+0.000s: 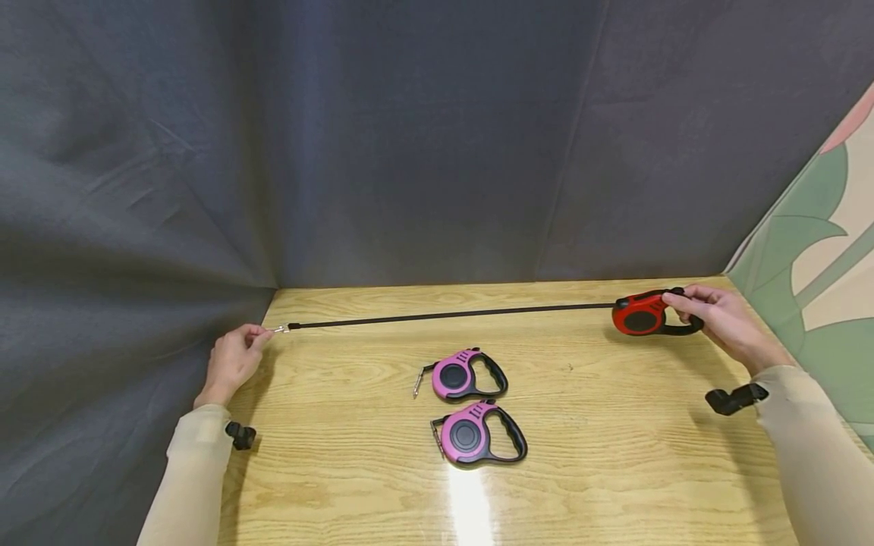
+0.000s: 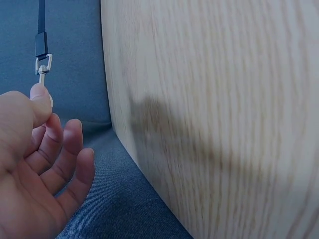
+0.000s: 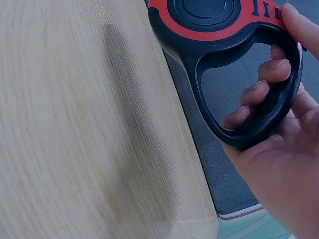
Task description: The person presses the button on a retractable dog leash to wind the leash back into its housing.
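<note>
While the black strap runs nearly straight and looks taut across the far part of the wooden table, its two ends sit well apart, one in each hand; the left hand pinches the small metal clip between thumb and finger, its remaining fingers loosely bent and spread from one another, and the right hand has its fingers curled through the looped handle of the red casing, thumb lying along the casing's upper side near the slots; the casing seems stiff and light enough for one hand, probably hard plastic and a little slick on its smooth face, so the black loop is the surest place to hold it, whereas the strap looks thin and pliant, likely to spring inward if the clip slips, and that clip, narrow and smooth, is best pinched firmly on its metal shank; nearer the person lie an upper pink leash and a lower pink leash, just beside each other, with neither hand on them
</note>
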Motion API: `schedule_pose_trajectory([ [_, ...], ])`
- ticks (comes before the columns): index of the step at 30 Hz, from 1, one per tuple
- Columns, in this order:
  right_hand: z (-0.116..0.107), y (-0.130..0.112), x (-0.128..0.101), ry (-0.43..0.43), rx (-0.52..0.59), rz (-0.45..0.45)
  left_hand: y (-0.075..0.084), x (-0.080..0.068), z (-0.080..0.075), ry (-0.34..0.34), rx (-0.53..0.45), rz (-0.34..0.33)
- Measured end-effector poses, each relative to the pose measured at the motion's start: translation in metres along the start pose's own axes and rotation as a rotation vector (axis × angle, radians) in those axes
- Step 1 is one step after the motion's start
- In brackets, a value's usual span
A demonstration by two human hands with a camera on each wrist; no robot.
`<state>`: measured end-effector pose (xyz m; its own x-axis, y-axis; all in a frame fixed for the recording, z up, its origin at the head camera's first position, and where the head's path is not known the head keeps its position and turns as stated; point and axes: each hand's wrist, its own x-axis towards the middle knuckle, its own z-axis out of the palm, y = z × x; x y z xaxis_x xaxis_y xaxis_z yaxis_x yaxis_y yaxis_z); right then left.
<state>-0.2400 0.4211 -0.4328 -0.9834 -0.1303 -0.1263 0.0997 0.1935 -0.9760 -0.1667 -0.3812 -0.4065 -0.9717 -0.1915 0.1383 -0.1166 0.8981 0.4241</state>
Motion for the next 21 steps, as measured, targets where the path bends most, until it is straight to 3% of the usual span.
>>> schedule_pose_trajectory([
  [8,0.0019,-0.0009,0.0005,-0.005,-0.014,-0.004,-0.0008,0.0009,0.0001,-0.004,0.007,-0.003],
  [21,0.0073,-0.0004,0.0032,-0.029,0.101,-0.025,-0.0014,-0.0002,0.0012,-0.001,0.005,-0.016],
])
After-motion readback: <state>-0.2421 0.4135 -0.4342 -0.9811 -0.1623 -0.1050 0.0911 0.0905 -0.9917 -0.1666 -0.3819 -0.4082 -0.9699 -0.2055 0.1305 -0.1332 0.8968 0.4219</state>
